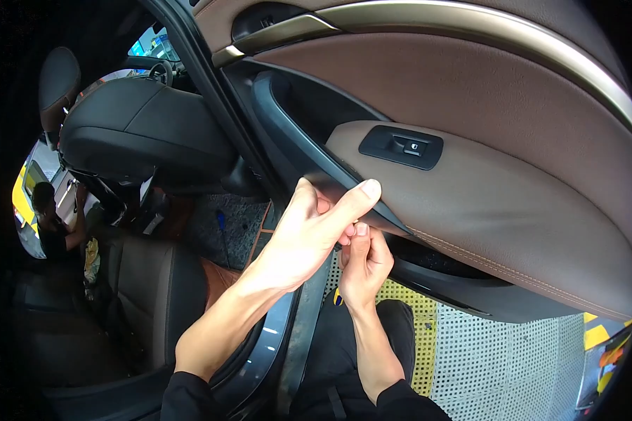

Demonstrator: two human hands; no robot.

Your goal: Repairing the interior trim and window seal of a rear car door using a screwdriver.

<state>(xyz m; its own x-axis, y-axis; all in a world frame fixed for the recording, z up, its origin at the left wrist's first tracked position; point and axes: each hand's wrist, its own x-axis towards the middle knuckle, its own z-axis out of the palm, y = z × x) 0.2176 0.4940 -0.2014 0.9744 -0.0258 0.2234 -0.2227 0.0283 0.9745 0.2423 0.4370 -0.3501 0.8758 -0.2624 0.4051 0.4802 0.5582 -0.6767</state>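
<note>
While the brown armrest (498,203), softly grained and edged with pale stitching, swells out from the door panel (463,77), a smooth, curved black pull-handle trim (298,144) runs along its left side. Below the armrest, a black door pocket (439,279) gapes, its contents too dim to tell. The left hand (309,228) clamps the trim's lower stretch, thumb on top; the right hand (364,270) bunches thumb and fingertips together just beneath, whether on anything I cannot tell.

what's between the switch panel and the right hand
In the head view, a stretch of brown armrest, then the dark trim strip, with the left hand close beside.
</note>
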